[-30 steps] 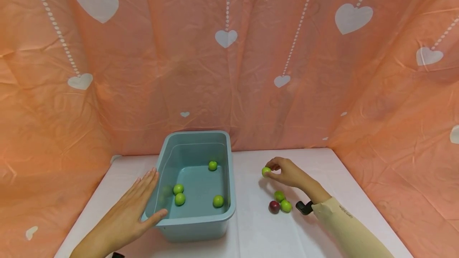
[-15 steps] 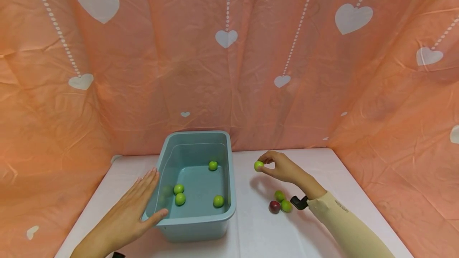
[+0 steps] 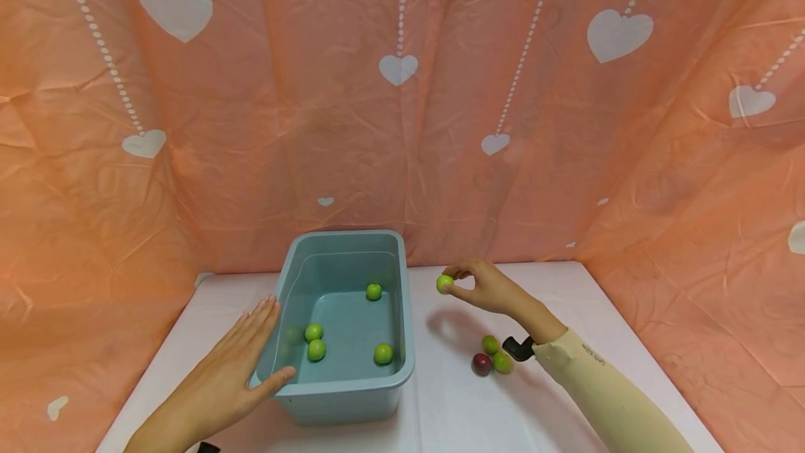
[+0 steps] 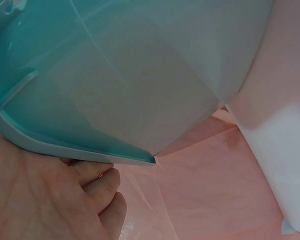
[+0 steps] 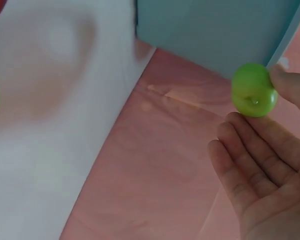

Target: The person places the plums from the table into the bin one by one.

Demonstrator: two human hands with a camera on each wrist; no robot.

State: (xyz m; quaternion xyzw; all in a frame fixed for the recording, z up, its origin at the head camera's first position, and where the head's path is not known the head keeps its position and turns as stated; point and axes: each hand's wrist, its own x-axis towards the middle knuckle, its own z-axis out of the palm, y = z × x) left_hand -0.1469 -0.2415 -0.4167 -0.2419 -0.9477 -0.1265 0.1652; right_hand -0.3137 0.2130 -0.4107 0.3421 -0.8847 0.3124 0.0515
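R hand [image 3: 489, 288]'s pinching rnd green fruit [image 3: 444, 284]; L hand [image 3: 228, 369], straight-fingered, is touching blue-grey plastic tub [image 3: 339, 387]; 4 greens [image 3: 316, 350] in, 3 red/green fruits [image 3: 481, 364] waiting outside.

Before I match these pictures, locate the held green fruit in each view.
Head: held green fruit just right of centre, pinched by the right hand.
Left wrist: not in it.
Right wrist: held green fruit at upper right.
Shared landmark: the blue-grey bin, in all three.

Four fruits [image 3: 316, 350] lay in the tub [image 3: 346, 387]; three more fruits [image 3: 481, 364] lay right of it on the table [image 3: 449, 404], a curtain [image 3: 402, 166] behind it.
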